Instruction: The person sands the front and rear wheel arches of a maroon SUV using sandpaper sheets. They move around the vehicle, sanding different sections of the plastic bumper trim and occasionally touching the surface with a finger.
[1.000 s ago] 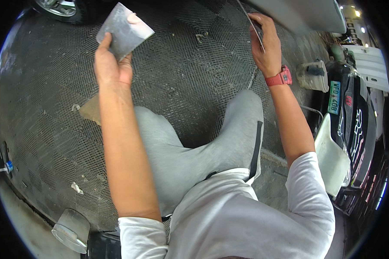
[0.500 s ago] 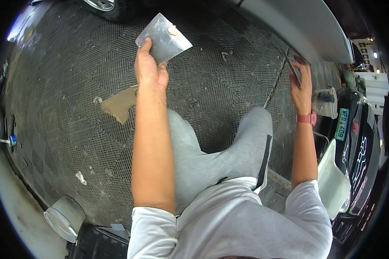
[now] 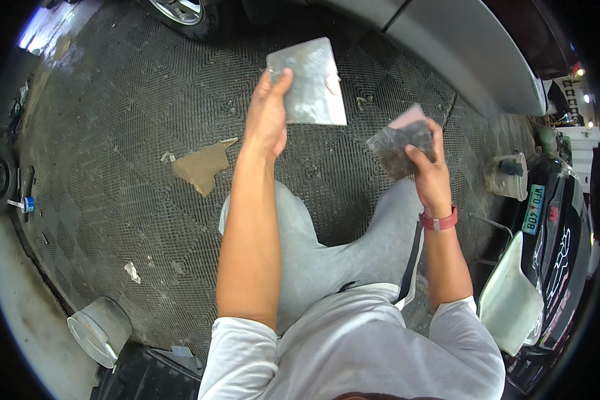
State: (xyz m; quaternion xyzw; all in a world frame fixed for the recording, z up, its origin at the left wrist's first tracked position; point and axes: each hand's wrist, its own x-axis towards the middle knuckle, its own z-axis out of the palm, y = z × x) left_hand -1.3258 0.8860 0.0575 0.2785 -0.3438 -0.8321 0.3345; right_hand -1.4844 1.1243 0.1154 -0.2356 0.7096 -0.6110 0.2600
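My left hand [image 3: 268, 120] grips a flat, square metal plate [image 3: 303, 90] by its near left edge, thumb on top. The plate is shiny and smeared grey, with a pale pinkish dab near its right edge. Lower and to the right, my right hand [image 3: 433, 175] is closed on a thin, dark grey, smudged spreader blade [image 3: 399, 150], thumb across its face. A pinkish strip shows along the blade's far edge. The two pieces are apart, both held above the floor between my knees and the grey car panel [image 3: 457, 53].
A car wheel [image 3: 188, 15] stands at the far side. Torn cardboard [image 3: 203, 170] lies on the ridged floor mat [image 3: 113, 167]. There is a clear bucket [image 3: 110, 327] at near left, another bucket [image 3: 502, 180] at right, then a pale panel [image 3: 510, 297] and a black bumper [image 3: 557, 227].
My right hand has come away from the car panel, back and to the left, with the spreader blade now face up. My left hand has moved right with the metal plate, turning it.
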